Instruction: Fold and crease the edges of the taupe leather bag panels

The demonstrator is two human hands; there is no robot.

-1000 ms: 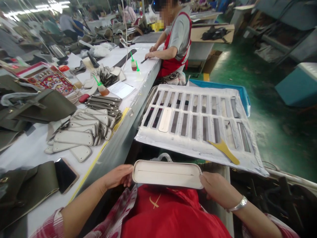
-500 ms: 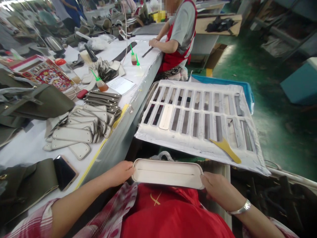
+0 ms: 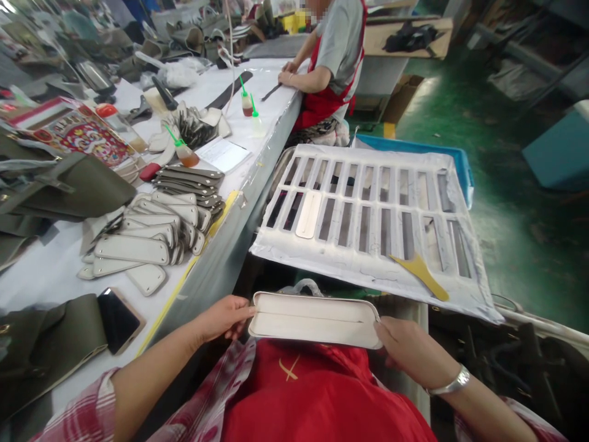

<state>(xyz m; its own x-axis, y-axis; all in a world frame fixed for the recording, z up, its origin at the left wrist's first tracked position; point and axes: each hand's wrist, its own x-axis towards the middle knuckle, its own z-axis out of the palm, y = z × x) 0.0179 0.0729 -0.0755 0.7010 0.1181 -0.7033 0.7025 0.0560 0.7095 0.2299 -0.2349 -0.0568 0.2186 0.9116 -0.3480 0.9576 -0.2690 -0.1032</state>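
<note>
A long cream leather panel (image 3: 317,322) with rounded corners and a thin line along its middle lies level in front of my red apron (image 3: 294,380). My right hand (image 3: 407,347) grips its right end between thumb and fingers. At the left end, my left hand (image 3: 227,318) pinches the edge with its fingertips. Beyond the panel is a white slotted rack (image 3: 368,252), covered in cloth-like material. A similar cream panel (image 3: 308,215) rests on that rack, and a yellow spatula-like scraper (image 3: 423,277) lies across its near right side.
On the white table to my left are several pale rounded leather pieces (image 3: 133,248), green-tipped glue bottles (image 3: 186,153), a phone (image 3: 120,320) and an olive bag (image 3: 78,190). A co-worker (image 3: 334,61) in a red apron works farther along. A blue bin (image 3: 464,175) stands behind the rack.
The panel's left end has shifted slightly right and its surface is tilted a little differently. My left fingers have moved along its left edge. My right hand keeps its grip.
</note>
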